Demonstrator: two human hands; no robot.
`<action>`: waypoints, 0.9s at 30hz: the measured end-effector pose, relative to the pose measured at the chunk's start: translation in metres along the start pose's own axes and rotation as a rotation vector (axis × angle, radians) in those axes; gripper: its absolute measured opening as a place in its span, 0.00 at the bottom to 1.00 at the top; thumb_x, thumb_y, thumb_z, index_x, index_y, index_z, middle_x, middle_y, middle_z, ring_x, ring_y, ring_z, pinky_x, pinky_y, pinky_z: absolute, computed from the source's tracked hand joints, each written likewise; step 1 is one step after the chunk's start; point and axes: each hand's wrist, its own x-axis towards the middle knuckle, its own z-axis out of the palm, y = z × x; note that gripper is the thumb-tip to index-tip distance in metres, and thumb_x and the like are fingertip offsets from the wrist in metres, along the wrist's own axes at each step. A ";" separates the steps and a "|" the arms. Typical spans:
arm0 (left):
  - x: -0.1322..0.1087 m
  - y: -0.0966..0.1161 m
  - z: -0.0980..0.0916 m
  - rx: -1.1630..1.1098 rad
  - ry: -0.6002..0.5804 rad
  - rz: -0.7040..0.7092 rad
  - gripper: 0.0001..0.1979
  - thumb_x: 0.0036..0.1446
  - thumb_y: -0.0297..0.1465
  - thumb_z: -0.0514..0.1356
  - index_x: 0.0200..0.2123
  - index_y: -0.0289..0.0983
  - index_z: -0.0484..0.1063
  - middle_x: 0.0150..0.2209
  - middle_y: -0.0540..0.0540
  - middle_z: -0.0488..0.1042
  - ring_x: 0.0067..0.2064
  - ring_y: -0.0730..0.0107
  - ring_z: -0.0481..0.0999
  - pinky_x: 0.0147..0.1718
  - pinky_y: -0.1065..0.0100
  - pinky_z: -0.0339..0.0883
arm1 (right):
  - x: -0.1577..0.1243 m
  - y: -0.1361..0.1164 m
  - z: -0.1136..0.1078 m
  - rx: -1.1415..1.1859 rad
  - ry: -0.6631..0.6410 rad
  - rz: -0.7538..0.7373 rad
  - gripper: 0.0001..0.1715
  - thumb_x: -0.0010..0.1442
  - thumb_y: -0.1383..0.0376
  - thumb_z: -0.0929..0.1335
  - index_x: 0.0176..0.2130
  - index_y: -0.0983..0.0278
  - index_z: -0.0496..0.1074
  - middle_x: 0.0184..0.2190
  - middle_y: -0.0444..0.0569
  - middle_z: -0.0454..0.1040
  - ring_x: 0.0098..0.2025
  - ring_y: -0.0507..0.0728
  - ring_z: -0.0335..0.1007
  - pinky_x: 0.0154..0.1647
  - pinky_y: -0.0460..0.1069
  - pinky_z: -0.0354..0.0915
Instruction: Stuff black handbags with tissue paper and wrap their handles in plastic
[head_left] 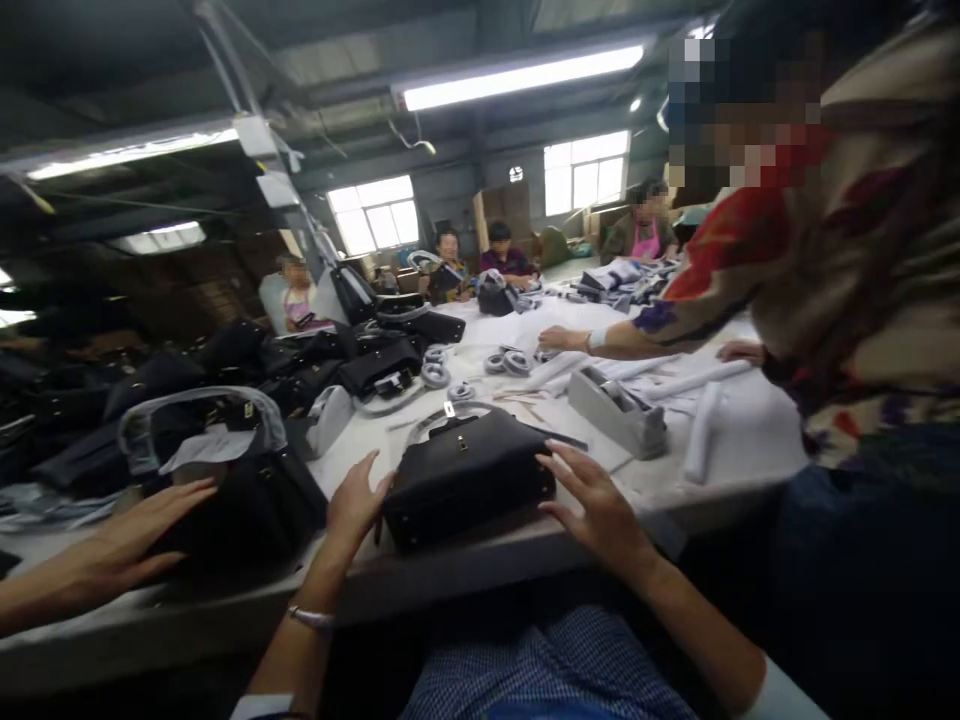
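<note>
A black handbag (472, 475) lies on its side near the front edge of the white table (360, 585), a small gold clasp on its upper face and its wrapped handle pointing away from me. At its left end is my left hand (358, 500), fingers apart, with a bracelet on the wrist. My right hand (596, 505) is at the bag's right end, its fingers spread and the fingertips beside or just touching the corner. Neither hand is closed on the bag.
Another person's hand (161, 515) rests by an upright black bag (251, 510) at left. More black bags (161, 385) pile behind. A grey tape dispenser (619, 410), tape rolls (516, 363) and a white roll (703, 430) lie beyond. A person (847, 250) leans in at right; others sit farther back.
</note>
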 end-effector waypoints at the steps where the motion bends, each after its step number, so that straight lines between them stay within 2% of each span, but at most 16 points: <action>1: -0.001 -0.003 -0.001 -0.013 0.008 -0.009 0.19 0.66 0.38 0.57 0.57 0.37 0.68 0.58 0.39 0.70 0.57 0.54 0.72 0.56 0.48 0.67 | 0.012 0.005 0.001 -0.057 -0.039 -0.051 0.36 0.61 0.61 0.72 0.65 0.58 0.62 0.67 0.56 0.60 0.68 0.66 0.55 0.67 0.65 0.56; 3: -0.005 -0.001 -0.002 -0.080 -0.022 0.070 0.20 0.68 0.40 0.54 0.59 0.41 0.67 0.59 0.42 0.71 0.60 0.56 0.71 0.59 0.54 0.65 | 0.038 0.012 0.005 -0.144 -0.141 -0.149 0.43 0.59 0.59 0.73 0.68 0.58 0.57 0.70 0.56 0.53 0.71 0.67 0.47 0.69 0.67 0.50; 5: -0.012 0.010 -0.001 -0.149 -0.125 0.291 0.24 0.65 0.44 0.56 0.62 0.45 0.65 0.61 0.45 0.70 0.62 0.58 0.69 0.61 0.57 0.64 | 0.062 0.019 0.012 -0.185 -0.273 -0.241 0.48 0.58 0.56 0.73 0.69 0.57 0.53 0.71 0.53 0.50 0.72 0.67 0.42 0.70 0.68 0.45; 7: -0.019 0.022 0.004 -0.117 -0.204 0.514 0.31 0.60 0.45 0.62 0.64 0.46 0.61 0.64 0.43 0.66 0.65 0.54 0.64 0.63 0.51 0.60 | 0.080 0.024 0.020 -0.181 -0.407 -0.307 0.50 0.57 0.54 0.74 0.70 0.56 0.53 0.70 0.52 0.53 0.72 0.68 0.44 0.69 0.67 0.48; 8: -0.021 0.027 0.008 -0.070 -0.206 0.576 0.35 0.57 0.43 0.65 0.65 0.45 0.59 0.65 0.41 0.64 0.66 0.52 0.63 0.63 0.48 0.59 | 0.086 0.027 0.024 -0.172 -0.464 -0.323 0.50 0.56 0.53 0.74 0.69 0.56 0.53 0.69 0.52 0.56 0.71 0.68 0.48 0.68 0.66 0.52; 10: -0.024 0.030 0.016 0.027 -0.175 0.609 0.37 0.55 0.39 0.68 0.65 0.45 0.59 0.65 0.39 0.63 0.65 0.50 0.63 0.62 0.46 0.60 | 0.090 0.029 0.029 -0.169 -0.546 -0.330 0.48 0.56 0.52 0.74 0.68 0.57 0.56 0.66 0.52 0.62 0.67 0.68 0.57 0.64 0.64 0.60; 12: -0.026 0.029 0.022 0.059 -0.167 0.615 0.35 0.56 0.34 0.68 0.64 0.44 0.60 0.63 0.39 0.67 0.63 0.53 0.67 0.59 0.50 0.64 | 0.085 0.028 0.030 -0.204 -0.586 -0.328 0.44 0.57 0.53 0.74 0.67 0.56 0.58 0.63 0.51 0.67 0.64 0.68 0.62 0.61 0.63 0.65; 16: -0.030 0.028 0.016 0.069 -0.240 0.648 0.32 0.57 0.32 0.68 0.63 0.42 0.62 0.60 0.41 0.71 0.59 0.54 0.72 0.56 0.53 0.68 | 0.080 0.019 0.018 -0.276 -0.629 -0.352 0.41 0.57 0.60 0.74 0.66 0.57 0.61 0.61 0.52 0.69 0.62 0.70 0.64 0.57 0.63 0.68; 18: -0.026 0.033 0.008 0.092 -0.290 0.644 0.35 0.56 0.33 0.68 0.64 0.42 0.60 0.61 0.40 0.69 0.60 0.52 0.71 0.56 0.52 0.68 | 0.090 0.015 0.013 -0.267 -0.655 -0.375 0.45 0.55 0.58 0.75 0.67 0.57 0.60 0.62 0.55 0.68 0.63 0.71 0.63 0.58 0.64 0.66; 21: -0.012 0.041 0.002 0.120 -0.350 0.652 0.42 0.54 0.40 0.69 0.68 0.43 0.54 0.65 0.36 0.63 0.63 0.46 0.66 0.58 0.46 0.65 | 0.112 0.017 0.017 -0.206 -0.723 -0.450 0.51 0.54 0.52 0.75 0.69 0.58 0.54 0.65 0.58 0.63 0.65 0.72 0.59 0.65 0.70 0.53; 22: -0.007 0.042 0.004 0.120 -0.359 0.670 0.44 0.53 0.42 0.69 0.68 0.44 0.52 0.66 0.36 0.62 0.64 0.44 0.65 0.58 0.44 0.64 | 0.117 0.019 0.021 -0.180 -0.753 -0.470 0.52 0.55 0.51 0.74 0.70 0.57 0.53 0.66 0.58 0.62 0.66 0.72 0.57 0.66 0.70 0.50; 24: -0.002 0.039 0.016 0.116 -0.347 0.718 0.41 0.56 0.41 0.67 0.68 0.46 0.52 0.66 0.38 0.62 0.63 0.45 0.66 0.57 0.44 0.65 | 0.118 0.025 0.034 -0.139 -0.804 -0.475 0.49 0.57 0.52 0.72 0.70 0.55 0.52 0.67 0.55 0.60 0.67 0.71 0.56 0.65 0.70 0.51; 27: -0.008 0.025 0.042 0.154 -0.260 0.765 0.32 0.63 0.28 0.60 0.67 0.51 0.54 0.64 0.44 0.66 0.61 0.53 0.69 0.56 0.50 0.69 | 0.097 0.036 0.055 -0.124 -0.801 -0.401 0.39 0.63 0.63 0.67 0.69 0.51 0.55 0.67 0.49 0.60 0.67 0.69 0.57 0.64 0.68 0.56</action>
